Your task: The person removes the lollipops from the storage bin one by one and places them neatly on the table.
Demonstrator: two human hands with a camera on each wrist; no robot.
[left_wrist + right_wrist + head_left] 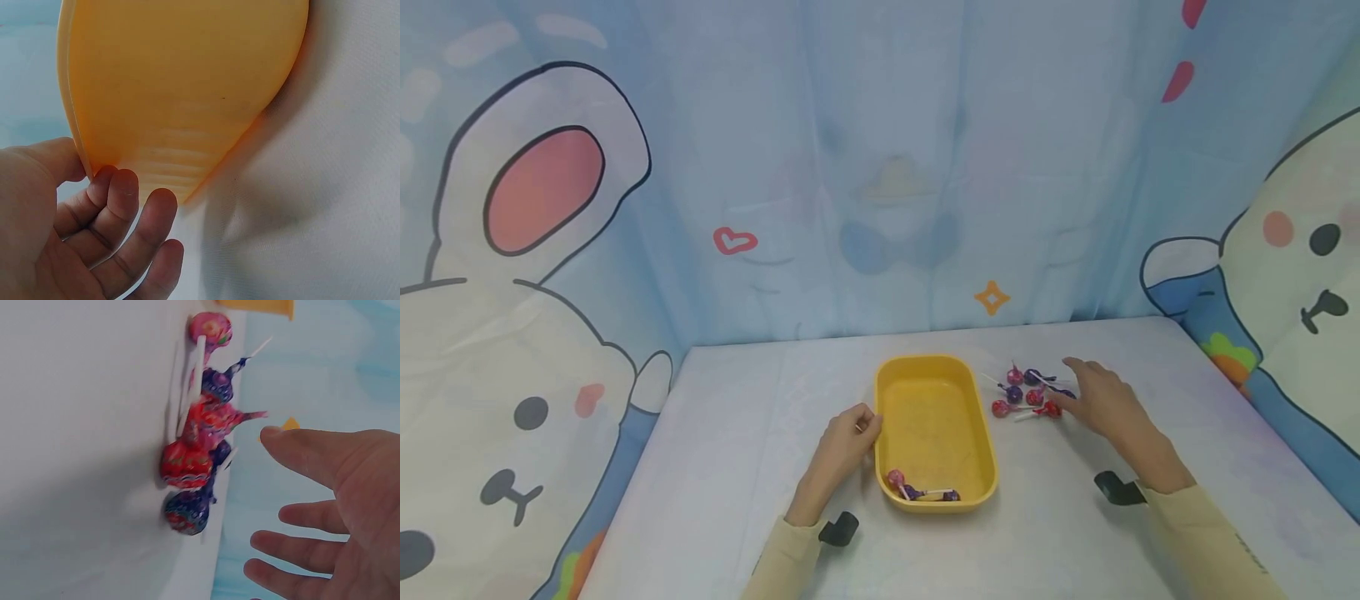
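Observation:
My left hand [848, 439] pinches the left rim of a yellow plastic tray [936, 360]; in the left wrist view, thumb and fingers meet at the tray's wall [187, 75]. Inside, at the near end, lie a pink lollipop [896, 477] and purple-wrapped lollipops [951, 495]. Right of the tray, a loose pile holds several wrapped lollipops, among them a red lollipop [186, 465] and a purple lollipop [187, 512]. Over the pile's right side hovers my right hand [1105, 402], its fingers spread and extended, holding nothing in the right wrist view.
A white cloth covers the table [760, 417]. Behind it hangs a blue curtain [850, 125] printed with cartoon animals. Each wrist carries a small black camera mount, such as the right mount [1118, 489].

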